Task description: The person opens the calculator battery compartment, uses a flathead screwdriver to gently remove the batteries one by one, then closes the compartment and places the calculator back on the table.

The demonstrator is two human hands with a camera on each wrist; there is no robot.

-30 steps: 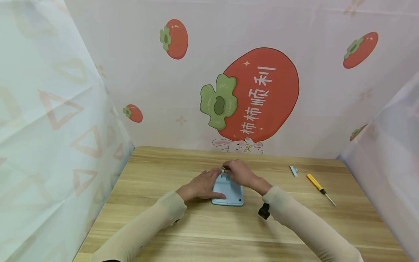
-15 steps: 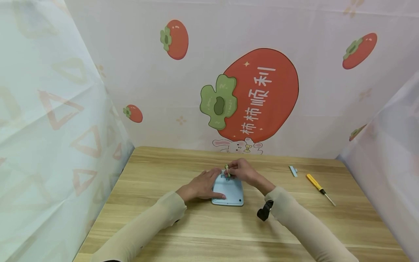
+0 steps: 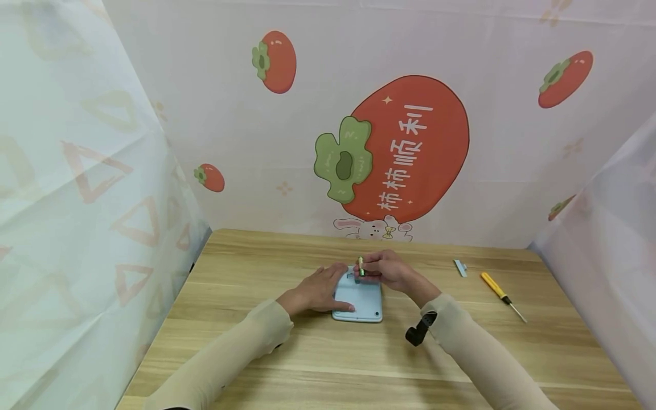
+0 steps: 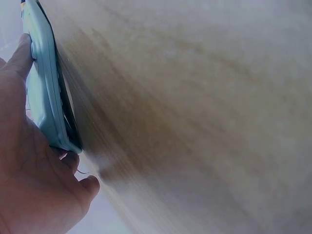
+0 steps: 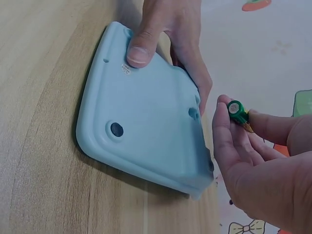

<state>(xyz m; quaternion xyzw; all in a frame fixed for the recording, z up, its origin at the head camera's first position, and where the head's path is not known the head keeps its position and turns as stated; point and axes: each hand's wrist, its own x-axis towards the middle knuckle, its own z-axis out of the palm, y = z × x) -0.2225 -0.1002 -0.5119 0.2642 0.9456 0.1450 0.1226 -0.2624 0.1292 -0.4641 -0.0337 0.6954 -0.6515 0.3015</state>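
Note:
A light-blue calculator (image 3: 361,302) lies face down on the wooden table, its back with a dark rubber foot (image 5: 116,129) upward. My left hand (image 3: 316,289) holds it at its left side. The left thumb (image 5: 141,51) rests on the back while the other fingers reach along the edge. Just above its far end, my right hand (image 3: 385,269) pinches a small green and gold battery (image 5: 238,112) between thumb and fingers. An opening (image 3: 351,275) shows at the calculator's far end, partly covered by the right hand.
To the right lie a small light-blue battery cover (image 3: 460,268) and a screwdriver (image 3: 496,286) with a yellow handle. A printed cloth wall (image 3: 307,210) rises behind the table's back edge, with cloth at both sides too.
My right hand has drawn back from the calculator's far end, slightly up and right, with the battery coming into view in its fingers. The left hand has stayed in place.

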